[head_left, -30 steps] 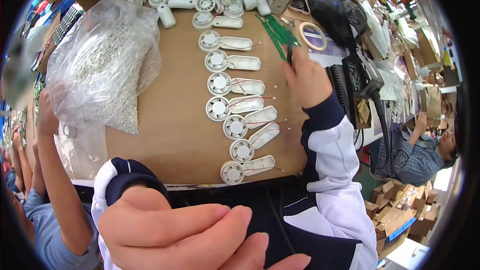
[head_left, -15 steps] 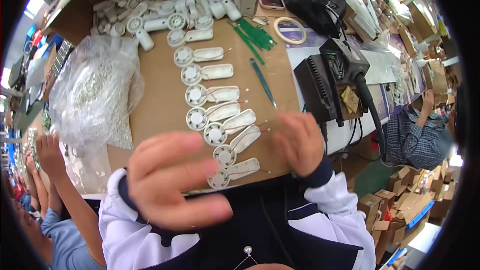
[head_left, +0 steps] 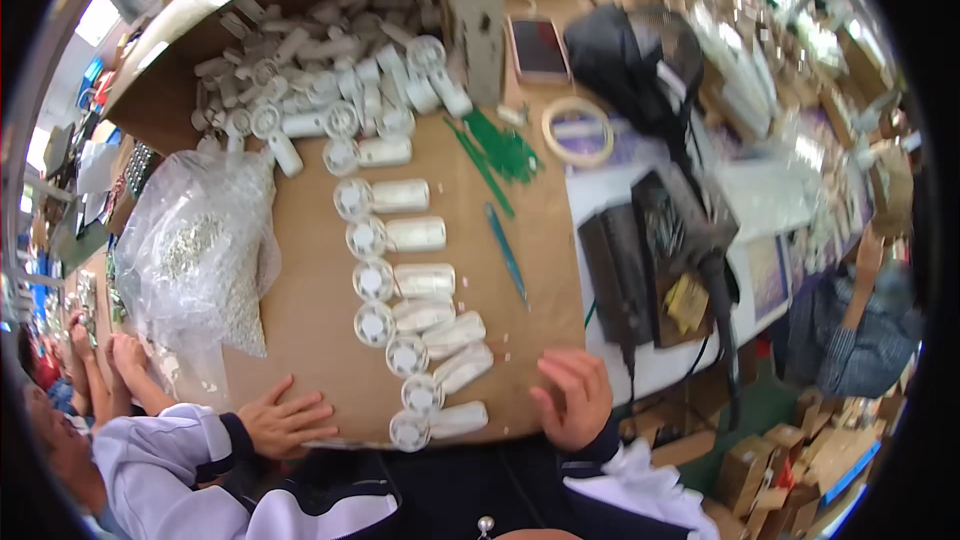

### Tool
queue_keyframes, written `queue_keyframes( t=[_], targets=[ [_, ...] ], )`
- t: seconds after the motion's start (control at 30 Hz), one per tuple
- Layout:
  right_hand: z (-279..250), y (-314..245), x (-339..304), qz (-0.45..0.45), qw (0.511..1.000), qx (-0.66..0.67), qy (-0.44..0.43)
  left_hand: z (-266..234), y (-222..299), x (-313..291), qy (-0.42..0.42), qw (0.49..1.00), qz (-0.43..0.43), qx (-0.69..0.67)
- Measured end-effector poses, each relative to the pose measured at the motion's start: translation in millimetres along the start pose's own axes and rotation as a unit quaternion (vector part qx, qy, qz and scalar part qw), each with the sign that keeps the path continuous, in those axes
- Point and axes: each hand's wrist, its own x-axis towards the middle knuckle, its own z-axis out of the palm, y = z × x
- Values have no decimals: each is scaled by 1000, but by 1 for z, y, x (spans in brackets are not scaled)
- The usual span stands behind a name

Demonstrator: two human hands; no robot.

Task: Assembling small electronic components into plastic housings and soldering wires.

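Note:
My left hand (head_left: 285, 421) lies flat with its fingers spread on the near edge of the brown cardboard sheet (head_left: 300, 310). At the same edge, farther right, my right hand (head_left: 578, 398) rests with slightly bent fingers and the thumb apart, holding nothing. Between them, a column of several white handheld-fan halves (head_left: 423, 395) runs away from me. Each has a round fan end on the left and a handle shell on the right; thin wires show on some. Blue-green tweezers (head_left: 507, 255) lie right of the column, beyond my right hand.
A cardboard box (head_left: 150, 70) of white fan parts stands at the back left, with a clear plastic bag (head_left: 200, 250) of small white pieces before it. Green strips (head_left: 505, 150), a tape roll (head_left: 577, 132), a phone (head_left: 539, 48) and a black soldering station (head_left: 615, 270) are rightward. People sit either side.
My left hand has come down from above the sheet to its near left edge. My right hand has moved slightly nearer me. The view has tilted, so the table appears lower.

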Motion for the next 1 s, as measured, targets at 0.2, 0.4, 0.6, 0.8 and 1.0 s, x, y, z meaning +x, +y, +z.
queue_keyframes(
  t=[0.2,0.4,0.6,0.8,1.0],
  targets=[
    [-1,-11,7,55,998,-14,-33,0,-2,4,-38,999,11,27],
    [1,-13,6,57,997,-33,-43,10,1,5,18,998,-33,-44],
    [4,-10,12,66,998,-22,-7,3,23,47,182,974,-96,-94],
    [-14,-8,-12,76,987,-11,144,2,55,100,290,939,-180,-51],
    [-53,0,-15,221,896,11,385,-3,74,138,347,903,-249,-54]
  ],
)
